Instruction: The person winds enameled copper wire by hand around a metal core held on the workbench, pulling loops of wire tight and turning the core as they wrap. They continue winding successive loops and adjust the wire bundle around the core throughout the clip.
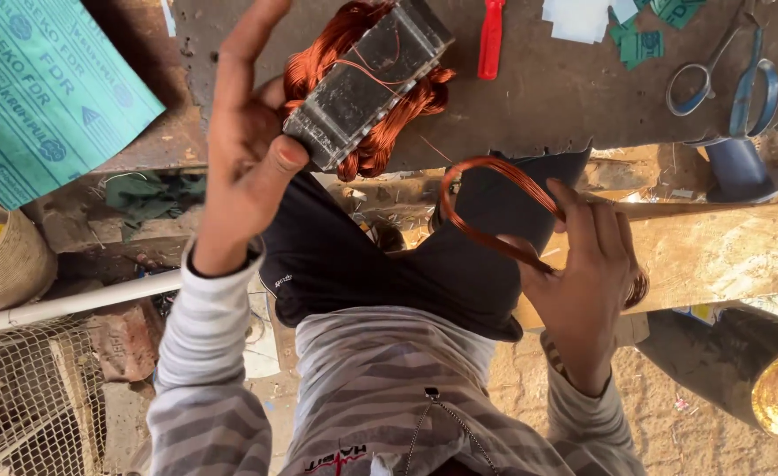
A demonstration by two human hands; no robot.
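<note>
My left hand (243, 150) grips a grey laminated motor stator (367, 79) by its near end, thumb pressed on the corner and forefinger raised. Bundles of copper winding (389, 132) bulge from both ends of the stator, which is tilted at the edge of a dark work board (565, 97). My right hand (583, 282) holds a loose loop of copper wire coil (486, 172) above my dark-trousered knee; the loop arcs left from my fingers and its lower part runs under my palm. The two hands are apart.
On the board lie a red-handled tool (491, 40), blue-handled scissors (733, 79) and green and white paper pieces (636, 35). A green insulation sheet (45, 88) lies far left. A wooden plank (724, 256), a dark cylinder with a brass end (777, 379), a white pipe (71, 302) and wire mesh (27, 397) surround me.
</note>
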